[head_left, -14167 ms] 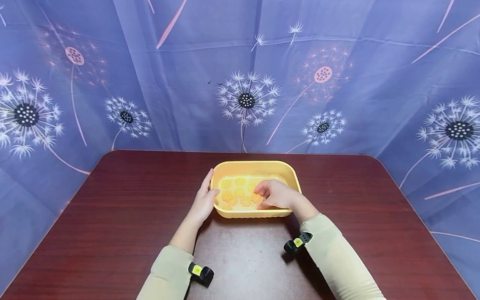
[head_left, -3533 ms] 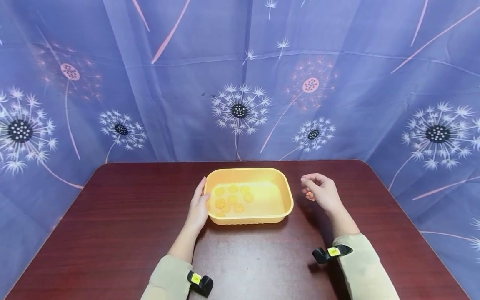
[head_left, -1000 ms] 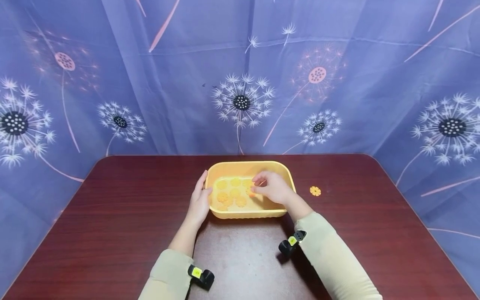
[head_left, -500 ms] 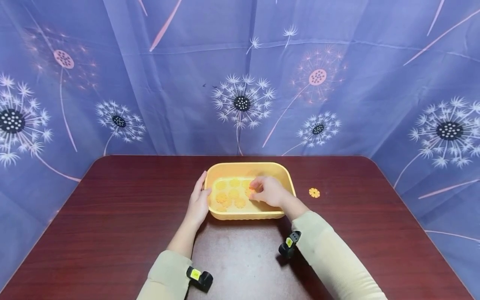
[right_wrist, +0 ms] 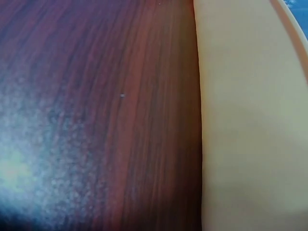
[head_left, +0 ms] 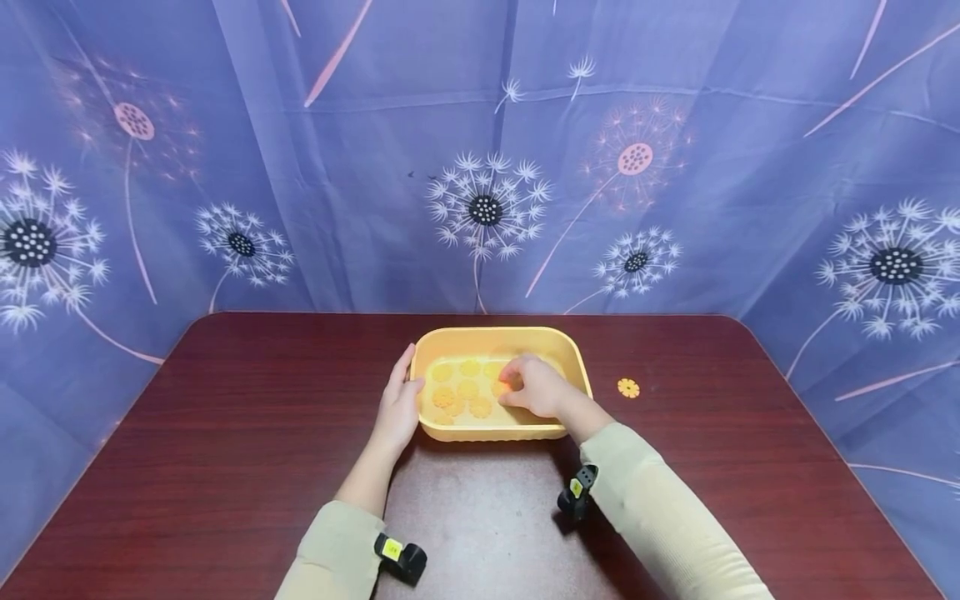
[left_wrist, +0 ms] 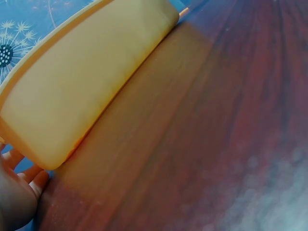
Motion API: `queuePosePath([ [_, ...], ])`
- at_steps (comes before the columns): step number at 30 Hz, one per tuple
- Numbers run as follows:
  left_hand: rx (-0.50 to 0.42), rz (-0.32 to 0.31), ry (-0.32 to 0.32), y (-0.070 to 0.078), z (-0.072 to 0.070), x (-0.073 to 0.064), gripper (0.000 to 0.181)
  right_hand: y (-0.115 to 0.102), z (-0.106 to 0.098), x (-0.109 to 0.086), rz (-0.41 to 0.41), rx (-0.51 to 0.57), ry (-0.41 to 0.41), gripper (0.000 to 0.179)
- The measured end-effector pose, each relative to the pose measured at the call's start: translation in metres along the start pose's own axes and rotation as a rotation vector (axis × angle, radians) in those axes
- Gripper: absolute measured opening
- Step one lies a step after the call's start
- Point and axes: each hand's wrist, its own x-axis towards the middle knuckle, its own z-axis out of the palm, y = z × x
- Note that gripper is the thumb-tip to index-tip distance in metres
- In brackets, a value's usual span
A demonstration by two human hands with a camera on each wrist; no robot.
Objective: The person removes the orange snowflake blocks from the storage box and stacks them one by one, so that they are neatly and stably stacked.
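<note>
A yellow plastic tub sits on the table and holds several flower-shaped discs, yellow to orange. My left hand grips its left end, thumb at the rim and fingers along the outside; in the left wrist view the same hand shows at the tub's corner. Inside the tub, my right hand pinches an orange flower-shaped disc, largely hidden by the fingers. To the right of the tub, one orange notched disc lies flat on the table. The right wrist view shows only the tub's side wall and tabletop.
The dark red wooden table reaches back to a blue curtain printed with dandelions. Black wrist cameras, such as the left one, are strapped over both pale sleeves.
Earlier my right hand was right of the tub with an orange disc, which now lies on the table. The hand is back in the tub, its fingers shifted slightly. The left hand stays at the tub.
</note>
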Motion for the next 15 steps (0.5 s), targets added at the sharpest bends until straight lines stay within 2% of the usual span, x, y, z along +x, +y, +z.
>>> queuePosePath([
  [8,-0.003,-0.013,-0.005,0.0017,0.0,-0.0024,0.057,0.0012,0.0008,0.0007,0.03,0.03,-0.018,0.026],
  [15,-0.009,0.001,-0.004,0.0023,0.0004,-0.0029,0.057,0.0002,-0.0008,0.0,0.054,0.04,-0.035,0.027],
])
